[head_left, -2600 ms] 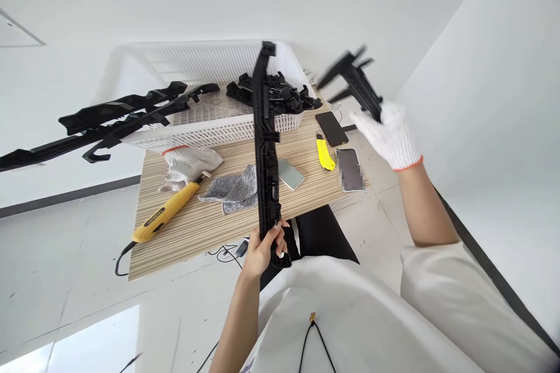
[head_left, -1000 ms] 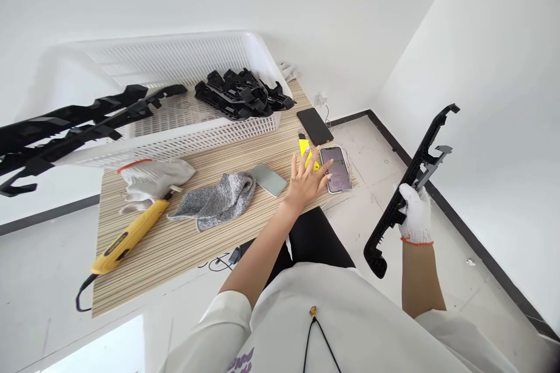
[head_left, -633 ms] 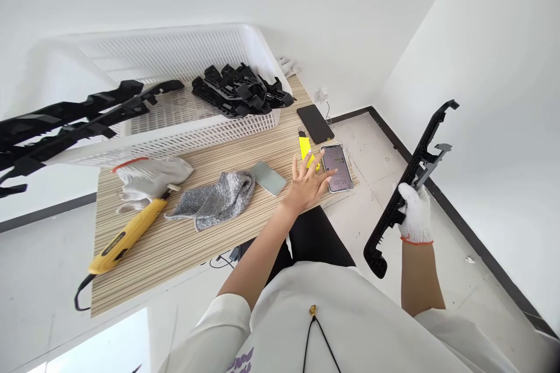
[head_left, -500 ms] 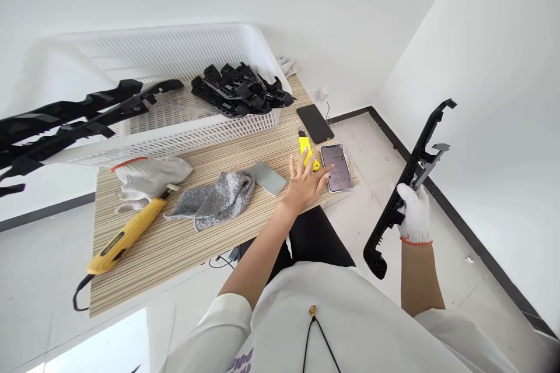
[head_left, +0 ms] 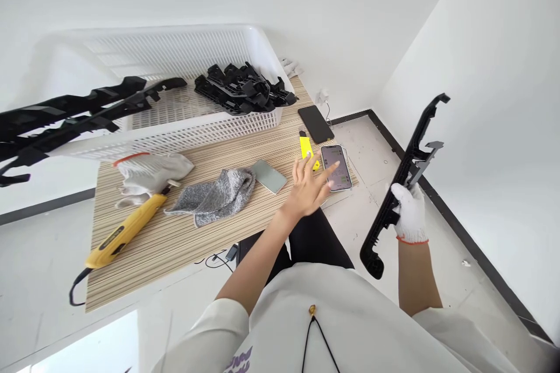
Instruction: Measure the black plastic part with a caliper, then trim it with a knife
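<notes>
Black plastic strip (head_left: 405,168) hanging tilted off surface's (head_left: 175,239) right end, my gloved right grip (head_left: 409,213) clamping mid-body, likely safest hold, plus grey tool (head_left: 420,171); probably weighing little, staying stiff, hooks risking snaps. Left grip (head_left: 306,191) spreading apart over phone (head_left: 340,178).

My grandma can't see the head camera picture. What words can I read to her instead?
A bare left hand is over a lit phone, while a gloved right hand holds a long black part and a grey tool. On the striped table are a white basket of black pieces, a yellow corded tool and a grey cloth.
</notes>
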A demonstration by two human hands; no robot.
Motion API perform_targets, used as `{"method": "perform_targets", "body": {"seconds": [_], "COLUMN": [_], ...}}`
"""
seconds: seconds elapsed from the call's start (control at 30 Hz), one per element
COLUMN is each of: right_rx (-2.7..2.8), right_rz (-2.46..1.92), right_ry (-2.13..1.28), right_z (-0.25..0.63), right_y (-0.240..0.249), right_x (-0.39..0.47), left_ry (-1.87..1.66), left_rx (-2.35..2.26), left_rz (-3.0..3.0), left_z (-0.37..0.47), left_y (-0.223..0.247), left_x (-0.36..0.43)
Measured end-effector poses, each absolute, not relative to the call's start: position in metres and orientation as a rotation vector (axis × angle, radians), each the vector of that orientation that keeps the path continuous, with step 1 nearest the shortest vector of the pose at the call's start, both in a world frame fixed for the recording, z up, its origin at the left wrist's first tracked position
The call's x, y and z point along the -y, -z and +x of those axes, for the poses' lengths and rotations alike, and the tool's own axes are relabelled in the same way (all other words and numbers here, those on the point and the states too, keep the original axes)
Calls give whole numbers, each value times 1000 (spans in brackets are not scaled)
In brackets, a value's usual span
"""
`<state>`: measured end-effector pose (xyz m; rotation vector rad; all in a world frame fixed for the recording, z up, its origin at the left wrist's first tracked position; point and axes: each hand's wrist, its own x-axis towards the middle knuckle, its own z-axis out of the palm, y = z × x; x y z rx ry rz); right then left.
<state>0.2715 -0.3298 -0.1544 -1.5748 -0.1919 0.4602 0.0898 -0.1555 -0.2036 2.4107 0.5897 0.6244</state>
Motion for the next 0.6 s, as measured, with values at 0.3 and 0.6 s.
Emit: {"method": "perform_targets", "body": {"seconds": [0.3,0.6], "right_rx": [1109,1707], "right_rz": [-1584,-1726], "right_ry": [-676,236], "right_z": [196,232], "right_y": [88,-28], "right_x": [223,170], "left_ry": [-479,-940], "left_rx": [-434,-649], "left_rz": [1390,1192], "left_z": [20,-13], "left_y": [200,190], "left_x": [224,207]}}
